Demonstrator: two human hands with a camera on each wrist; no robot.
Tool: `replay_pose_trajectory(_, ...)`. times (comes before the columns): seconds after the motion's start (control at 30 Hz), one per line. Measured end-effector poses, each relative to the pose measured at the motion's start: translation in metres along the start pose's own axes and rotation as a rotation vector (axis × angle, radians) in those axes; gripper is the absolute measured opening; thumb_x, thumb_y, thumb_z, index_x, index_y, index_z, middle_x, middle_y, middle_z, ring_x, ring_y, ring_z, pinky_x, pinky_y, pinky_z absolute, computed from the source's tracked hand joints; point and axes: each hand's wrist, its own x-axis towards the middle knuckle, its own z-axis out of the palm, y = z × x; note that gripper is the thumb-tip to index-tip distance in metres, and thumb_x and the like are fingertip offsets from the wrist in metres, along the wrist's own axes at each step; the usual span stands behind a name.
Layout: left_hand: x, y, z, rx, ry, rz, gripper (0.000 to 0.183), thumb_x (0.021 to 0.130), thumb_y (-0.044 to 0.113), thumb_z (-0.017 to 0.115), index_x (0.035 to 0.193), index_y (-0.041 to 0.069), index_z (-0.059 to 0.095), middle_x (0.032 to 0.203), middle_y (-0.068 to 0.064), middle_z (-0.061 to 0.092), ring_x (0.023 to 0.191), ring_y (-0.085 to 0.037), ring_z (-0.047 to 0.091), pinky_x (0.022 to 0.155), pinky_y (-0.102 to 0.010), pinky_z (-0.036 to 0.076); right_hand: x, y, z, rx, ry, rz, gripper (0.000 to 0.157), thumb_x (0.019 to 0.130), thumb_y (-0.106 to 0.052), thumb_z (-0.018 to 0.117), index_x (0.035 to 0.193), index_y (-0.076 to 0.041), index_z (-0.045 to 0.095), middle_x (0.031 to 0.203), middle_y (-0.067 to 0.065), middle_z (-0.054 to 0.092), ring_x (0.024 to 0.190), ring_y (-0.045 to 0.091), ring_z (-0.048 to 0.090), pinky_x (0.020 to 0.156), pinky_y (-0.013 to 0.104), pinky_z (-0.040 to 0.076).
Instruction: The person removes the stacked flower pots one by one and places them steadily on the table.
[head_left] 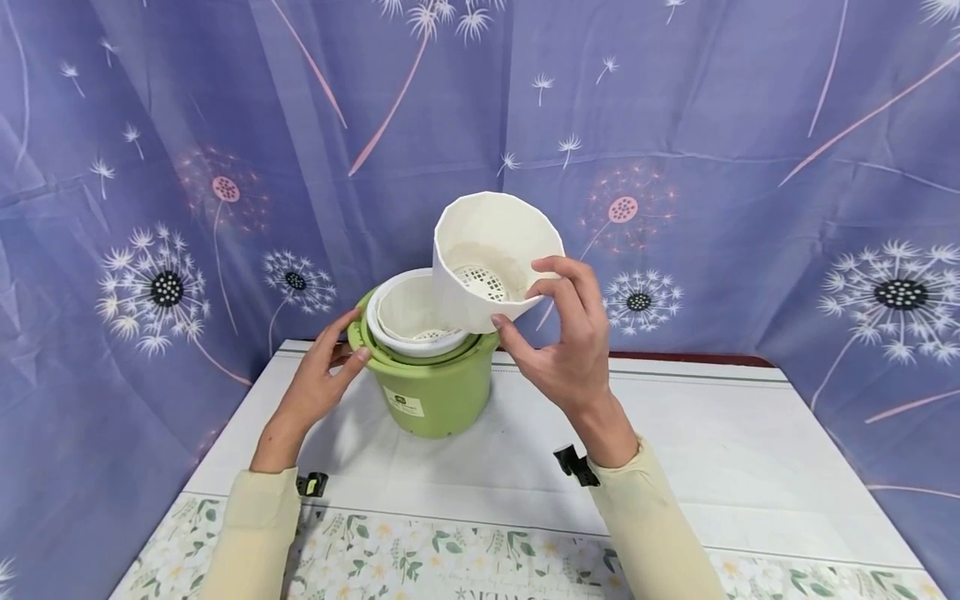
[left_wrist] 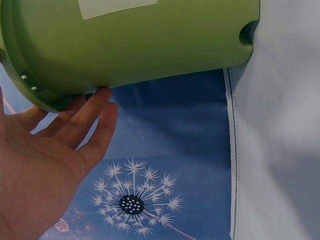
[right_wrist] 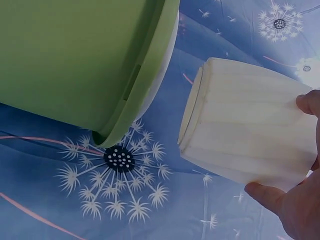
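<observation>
The right hand (head_left: 573, 346) holds a loose white pot (head_left: 495, 225) by its rim. Its thumb presses on the outer wall while the fingers (head_left: 567, 271) reach over the edge to the inside, clamped on the wall between them. The pot is in the air, to the left of these fingers, and tilted so that its mouth faces the head camera. Its wall is faceted, and its floor (head_left: 482, 283) is pierced with small holes, with a brownish stain around them. In the right wrist view its stepped base points toward a green pot (head_left: 453, 392), with a gap between the two.

The green pot stands upright on the bench (head_left: 675, 433), below and to the left of the raised one. Inside it sits a white pot with a rounded rim (head_left: 378, 329), and within that a cream liner (head_left: 401, 307) with a perforated floor, partly hidden by the loose white pot. The left hand (head_left: 311, 387) grips the green pot's rim on its left side, the thumb toward the front; in the left wrist view several fingertips touch just under the rim. A pale label (head_left: 405, 402) is on the green wall.

Behind the bench hangs a purple-blue curtain (head_left: 712, 208) with dandelion prints. A flowered strip (head_left: 450, 554) runs along the near edge.
</observation>
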Motion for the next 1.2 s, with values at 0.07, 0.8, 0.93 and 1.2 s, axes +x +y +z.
replay_pose_trajectory(0.07, 0.000, 0.000, 0.000, 0.004, 0.001, 0.000, 0.066, 0.112, 0.026, 0.058, 0.170, 0.022, 0.028, 0.165, -0.017, 0.036, 0.128, -0.036, 0.060, 0.104, -0.051, 0.049, -0.001, 0.000, -0.001, -0.001, 0.005, 0.001, 0.035, 0.086, -0.025, 0.084, 0.092, 0.002, 0.062, 0.127, 0.021, 0.063, 0.120, 0.034, 0.059, 0.100, 0.043, 0.047)
replay_pose_trajectory(0.8, 0.001, 0.001, 0.000, 0.017, 0.020, 0.010, 0.065, 0.112, 0.025, 0.059, 0.170, 0.020, 0.029, 0.166, -0.018, 0.036, 0.128, -0.035, 0.060, 0.099, -0.015, 0.043, -0.009, 0.007, -0.015, -0.022, 0.029, -0.006, 0.032, 0.084, -0.023, 0.083, 0.091, 0.001, 0.063, 0.127, 0.021, 0.064, 0.119, 0.035, 0.061, 0.106, 0.047, 0.047)
replay_pose_trajectory(0.93, 0.000, 0.001, 0.000, 0.013, 0.022, 0.015, 0.066, 0.111, 0.024, 0.059, 0.170, 0.022, 0.029, 0.166, -0.018, 0.036, 0.128, -0.034, 0.060, 0.098, -0.013, 0.043, -0.011, 0.008, -0.017, -0.029, 0.027, -0.004, 0.033, 0.084, -0.023, 0.083, 0.091, 0.001, 0.063, 0.127, 0.021, 0.064, 0.119, 0.035, 0.060, 0.107, 0.047, 0.047)
replay_pose_trajectory(1.2, -0.001, 0.001, 0.001, 0.014, 0.015, 0.006, 0.066, 0.111, 0.026, 0.060, 0.170, 0.025, 0.029, 0.165, -0.016, 0.037, 0.127, -0.032, 0.060, 0.099, -0.017, 0.045, -0.014, 0.012, -0.024, -0.054, 0.031, -0.001, 0.033, 0.083, -0.024, 0.083, 0.092, 0.002, 0.064, 0.126, 0.022, 0.065, 0.118, 0.036, 0.061, 0.105, 0.045, 0.047)
